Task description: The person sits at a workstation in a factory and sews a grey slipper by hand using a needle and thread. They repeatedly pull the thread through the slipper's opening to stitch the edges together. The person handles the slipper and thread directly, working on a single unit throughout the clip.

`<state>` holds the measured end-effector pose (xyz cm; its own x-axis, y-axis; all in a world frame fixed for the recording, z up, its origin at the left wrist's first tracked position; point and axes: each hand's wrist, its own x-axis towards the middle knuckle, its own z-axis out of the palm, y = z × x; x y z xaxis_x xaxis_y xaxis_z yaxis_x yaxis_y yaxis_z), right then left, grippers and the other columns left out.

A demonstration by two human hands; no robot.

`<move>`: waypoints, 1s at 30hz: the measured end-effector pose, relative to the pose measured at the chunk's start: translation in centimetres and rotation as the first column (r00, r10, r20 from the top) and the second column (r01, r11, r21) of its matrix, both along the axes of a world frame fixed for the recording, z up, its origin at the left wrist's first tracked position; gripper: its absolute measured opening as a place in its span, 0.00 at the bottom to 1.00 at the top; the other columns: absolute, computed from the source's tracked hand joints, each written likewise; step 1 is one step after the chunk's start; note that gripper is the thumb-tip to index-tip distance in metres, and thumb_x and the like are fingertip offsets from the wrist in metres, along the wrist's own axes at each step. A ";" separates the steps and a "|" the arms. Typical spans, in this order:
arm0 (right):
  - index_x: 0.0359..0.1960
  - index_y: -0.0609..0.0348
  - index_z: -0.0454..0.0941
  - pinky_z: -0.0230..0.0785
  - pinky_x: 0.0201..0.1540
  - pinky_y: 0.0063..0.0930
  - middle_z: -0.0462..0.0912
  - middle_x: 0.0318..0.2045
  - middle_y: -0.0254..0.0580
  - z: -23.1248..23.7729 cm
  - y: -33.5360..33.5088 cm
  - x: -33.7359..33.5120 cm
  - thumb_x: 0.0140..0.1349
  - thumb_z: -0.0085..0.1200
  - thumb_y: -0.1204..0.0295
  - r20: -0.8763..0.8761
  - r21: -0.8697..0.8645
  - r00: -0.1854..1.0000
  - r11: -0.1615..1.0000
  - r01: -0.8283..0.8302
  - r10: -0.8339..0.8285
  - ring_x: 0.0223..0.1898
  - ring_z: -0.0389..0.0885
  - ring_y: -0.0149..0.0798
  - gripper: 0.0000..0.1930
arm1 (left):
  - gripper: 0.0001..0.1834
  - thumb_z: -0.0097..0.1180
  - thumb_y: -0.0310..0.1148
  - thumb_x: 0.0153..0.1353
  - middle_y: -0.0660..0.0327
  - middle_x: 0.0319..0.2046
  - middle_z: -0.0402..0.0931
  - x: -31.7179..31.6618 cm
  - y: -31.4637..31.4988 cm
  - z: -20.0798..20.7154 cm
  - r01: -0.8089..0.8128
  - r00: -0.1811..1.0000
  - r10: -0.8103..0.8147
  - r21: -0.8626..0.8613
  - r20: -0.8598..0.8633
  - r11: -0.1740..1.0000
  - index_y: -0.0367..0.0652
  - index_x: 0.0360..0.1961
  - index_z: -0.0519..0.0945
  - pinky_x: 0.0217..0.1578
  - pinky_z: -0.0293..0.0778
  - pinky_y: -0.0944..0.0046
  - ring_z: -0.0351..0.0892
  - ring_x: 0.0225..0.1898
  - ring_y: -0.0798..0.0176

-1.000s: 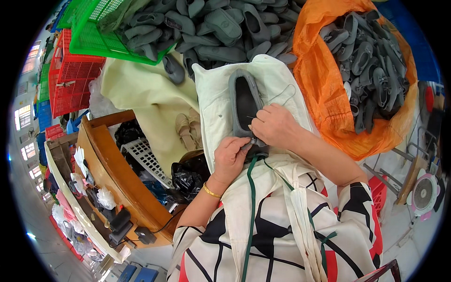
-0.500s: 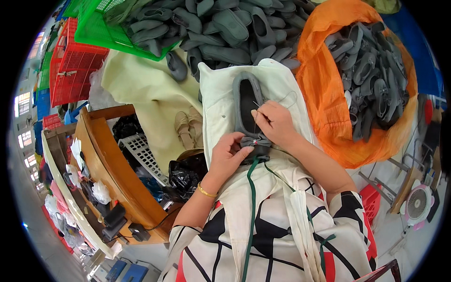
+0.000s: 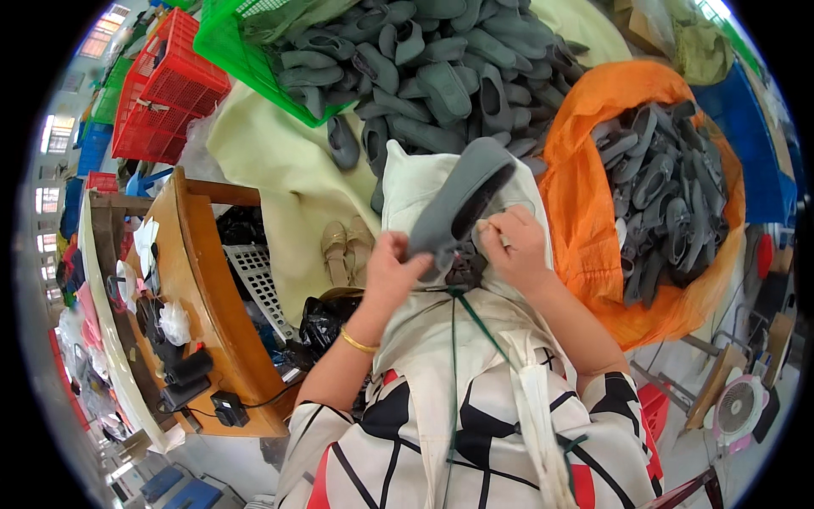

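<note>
A dark grey slip-on shoe (image 3: pixel 462 191) is tilted up on its side over my lap, its sole side toward the upper left and its opening facing right. My left hand (image 3: pixel 394 273) grips it near the toe, thumb across the upper. A dark gathered bow (image 3: pixel 465 267) shows at the toe end, between my hands. Close to the shoe's right edge, my right hand (image 3: pixel 515 248) is closed in a pinch. Whatever is between those fingertips is too small to make out. Beneath the shoe lies a white cushion (image 3: pixel 407 182).
Many grey shoes (image 3: pixel 441 89) are heaped ahead, beside a green crate (image 3: pixel 229 51). An orange sack (image 3: pixel 585 246) full of similar shoes stands at the right. To the left are a wooden desk (image 3: pixel 208 314), a red crate (image 3: pixel 165 93) and beige shoes (image 3: pixel 335 250). A fan (image 3: pixel 738 407) stands at far right.
My left hand has tipped the shoe from lying with its opening up onto its side. My right hand has moved from over the opening to the shoe's right edge, still pinched.
</note>
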<state>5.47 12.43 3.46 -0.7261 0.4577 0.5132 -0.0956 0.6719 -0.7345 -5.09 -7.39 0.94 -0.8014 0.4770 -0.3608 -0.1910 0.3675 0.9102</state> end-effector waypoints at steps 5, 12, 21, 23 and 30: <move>0.23 0.58 0.78 0.64 0.25 0.36 0.72 0.19 0.41 3.4 3.9 2.0 0.52 0.63 0.78 0.108 0.298 0.984 0.949 0.101 -0.138 0.22 0.73 0.45 0.05 | 0.15 0.62 0.25 0.60 0.64 0.39 0.79 -8.4 1.1 5.6 0.100 0.976 -0.033 0.308 -0.213 0.946 0.37 0.49 0.78 0.43 0.75 0.67 0.76 0.39 0.70; 0.25 0.60 0.78 0.68 0.27 0.35 0.75 0.21 0.42 4.0 6.8 8.1 0.56 0.62 0.74 0.387 0.246 0.892 0.958 0.146 -0.235 0.25 0.76 0.45 0.06 | 0.15 0.60 0.33 0.59 0.57 0.38 0.82 -14.5 3.7 11.5 0.718 0.653 -0.732 -0.146 -0.195 0.680 0.38 0.47 0.82 0.44 0.74 0.64 0.80 0.41 0.63; 0.34 0.63 0.81 0.72 0.32 0.33 0.78 0.27 0.45 -0.3 5.7 5.2 0.60 0.59 0.74 0.529 -0.034 0.849 0.999 0.016 0.004 0.30 0.79 0.44 0.05 | 0.18 0.55 0.43 0.66 0.52 0.32 0.78 -9.7 3.4 2.0 0.128 0.851 -0.176 -0.130 -0.495 0.983 0.35 0.37 0.79 0.38 0.73 0.56 0.77 0.36 0.48; 0.36 0.63 0.81 0.73 0.34 0.34 0.79 0.29 0.46 0.0 4.5 2.2 0.61 0.59 0.73 0.452 -0.127 0.891 0.992 0.003 0.055 0.31 0.80 0.43 0.06 | 0.19 0.56 0.45 0.66 0.53 0.32 0.77 -7.7 2.4 3.4 0.168 0.871 -0.226 -0.166 -0.437 0.972 0.36 0.37 0.78 0.37 0.73 0.57 0.77 0.36 0.50; 0.47 0.63 0.78 0.72 0.39 0.32 0.79 0.37 0.48 -1.9 3.1 -5.9 0.64 0.57 0.70 0.285 -0.284 0.950 0.958 -0.040 0.124 0.39 0.79 0.45 0.13 | 0.24 0.60 0.53 0.61 0.56 0.35 0.77 -4.1 5.1 3.6 0.110 0.819 -0.211 -0.214 -0.534 0.971 0.40 0.41 0.78 0.33 0.74 0.58 0.78 0.35 0.55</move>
